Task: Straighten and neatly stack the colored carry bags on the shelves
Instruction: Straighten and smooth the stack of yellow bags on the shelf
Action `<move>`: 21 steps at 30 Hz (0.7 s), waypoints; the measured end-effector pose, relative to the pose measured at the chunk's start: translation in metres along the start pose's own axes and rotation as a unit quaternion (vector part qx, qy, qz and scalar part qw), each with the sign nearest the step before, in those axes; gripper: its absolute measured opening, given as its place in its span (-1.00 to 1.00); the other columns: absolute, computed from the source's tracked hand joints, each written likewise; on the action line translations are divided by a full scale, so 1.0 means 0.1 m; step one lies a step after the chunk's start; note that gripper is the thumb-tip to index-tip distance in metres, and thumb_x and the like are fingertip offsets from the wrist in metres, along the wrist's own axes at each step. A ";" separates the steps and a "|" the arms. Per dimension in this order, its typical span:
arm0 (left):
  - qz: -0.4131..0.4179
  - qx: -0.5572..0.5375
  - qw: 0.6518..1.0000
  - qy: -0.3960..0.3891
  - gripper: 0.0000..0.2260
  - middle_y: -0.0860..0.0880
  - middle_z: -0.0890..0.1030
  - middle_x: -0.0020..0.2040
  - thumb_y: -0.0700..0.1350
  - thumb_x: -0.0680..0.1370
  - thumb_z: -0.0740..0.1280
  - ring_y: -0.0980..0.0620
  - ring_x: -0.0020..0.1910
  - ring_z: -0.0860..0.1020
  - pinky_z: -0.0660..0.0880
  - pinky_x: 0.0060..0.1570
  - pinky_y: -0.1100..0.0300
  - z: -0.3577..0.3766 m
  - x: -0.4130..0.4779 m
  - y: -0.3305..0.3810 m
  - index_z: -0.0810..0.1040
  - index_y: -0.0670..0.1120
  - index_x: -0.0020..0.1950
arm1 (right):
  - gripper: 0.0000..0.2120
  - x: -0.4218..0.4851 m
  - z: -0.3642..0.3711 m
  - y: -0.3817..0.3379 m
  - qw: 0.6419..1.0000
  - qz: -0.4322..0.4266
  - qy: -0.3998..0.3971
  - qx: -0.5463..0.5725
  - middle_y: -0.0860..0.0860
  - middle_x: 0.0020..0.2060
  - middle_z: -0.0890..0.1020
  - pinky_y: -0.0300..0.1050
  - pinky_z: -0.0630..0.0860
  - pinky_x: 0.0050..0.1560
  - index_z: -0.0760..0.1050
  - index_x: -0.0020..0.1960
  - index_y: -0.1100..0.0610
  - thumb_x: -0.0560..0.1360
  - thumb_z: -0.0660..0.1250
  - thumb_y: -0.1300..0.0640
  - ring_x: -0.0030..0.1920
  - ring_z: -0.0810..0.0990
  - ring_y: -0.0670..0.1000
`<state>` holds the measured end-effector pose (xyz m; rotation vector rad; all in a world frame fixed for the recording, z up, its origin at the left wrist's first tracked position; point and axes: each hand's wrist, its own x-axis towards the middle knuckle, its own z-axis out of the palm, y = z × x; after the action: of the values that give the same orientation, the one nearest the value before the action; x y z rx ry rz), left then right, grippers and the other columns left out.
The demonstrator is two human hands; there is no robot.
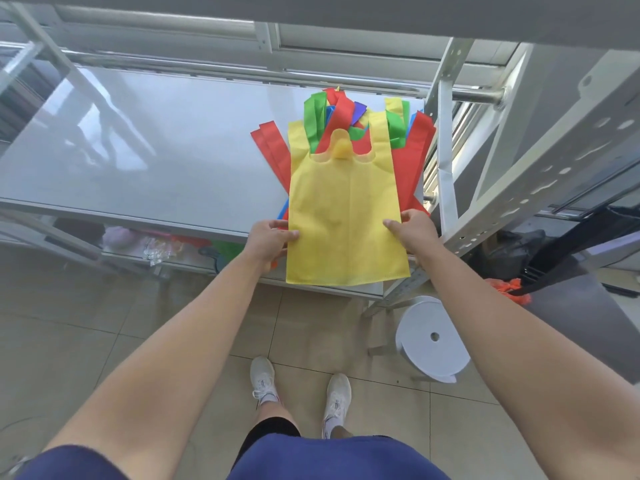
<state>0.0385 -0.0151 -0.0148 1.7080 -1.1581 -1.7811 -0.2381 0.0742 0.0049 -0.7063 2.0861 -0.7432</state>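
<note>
A yellow carry bag (346, 209) lies on top of a pile of red, green, blue and purple bags (414, 157) at the right end of a glossy grey shelf (156, 150). Its bottom edge hangs over the shelf's front edge. My left hand (270, 239) grips the yellow bag's left side, thumb on top. My right hand (412, 233) grips its right side the same way. Handles of the lower bags fan out behind, tangled and uneven.
A metal upright (445, 161) stands just right of the pile. A lower shelf (166, 247) holds mixed items. A white round stool (431, 341) sits on the tiled floor by my right leg. Dark bags (512, 251) lie further right.
</note>
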 end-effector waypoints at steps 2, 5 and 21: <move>0.005 0.005 1.000 0.008 -0.66 -0.12 0.68 0.15 -0.20 0.53 0.53 -0.08 0.08 0.70 0.68 0.08 -0.01 0.01 0.03 0.01 0.57 -0.20 0.28 | -0.58 0.09 0.02 0.05 1.000 -0.006 0.008 -0.020 0.10 0.21 0.64 0.20 0.58 0.24 0.51 0.35 0.18 0.57 0.40 0.00 0.20 0.63 0.18; 0.002 0.012 1.000 -0.015 -0.61 -0.09 0.71 0.14 -0.11 0.51 0.55 -0.07 0.08 0.72 0.67 0.11 -0.07 0.00 0.05 -0.05 0.59 -0.20 0.29 | -0.78 0.02 0.03 0.11 1.000 -0.003 0.000 0.000 0.10 0.09 0.66 0.22 0.60 0.18 0.55 0.20 0.13 0.59 0.26 0.13 0.10 0.64 0.20; -0.023 0.050 0.998 -0.031 -0.64 -0.11 0.72 0.14 -0.02 0.53 0.46 -0.18 0.10 0.69 0.61 0.18 -0.23 0.19 0.14 0.25 0.62 -0.12 0.29 | -0.79 -0.01 0.08 0.07 0.995 -0.004 -0.025 0.097 0.02 0.00 0.67 0.06 0.64 0.05 0.57 0.20 0.14 0.59 0.41 0.12 -0.02 0.67 0.07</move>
<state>0.0119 -0.0351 -0.0054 1.7607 -1.2625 -1.8431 -0.2328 0.0773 -0.0042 -0.6182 1.9346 -0.9091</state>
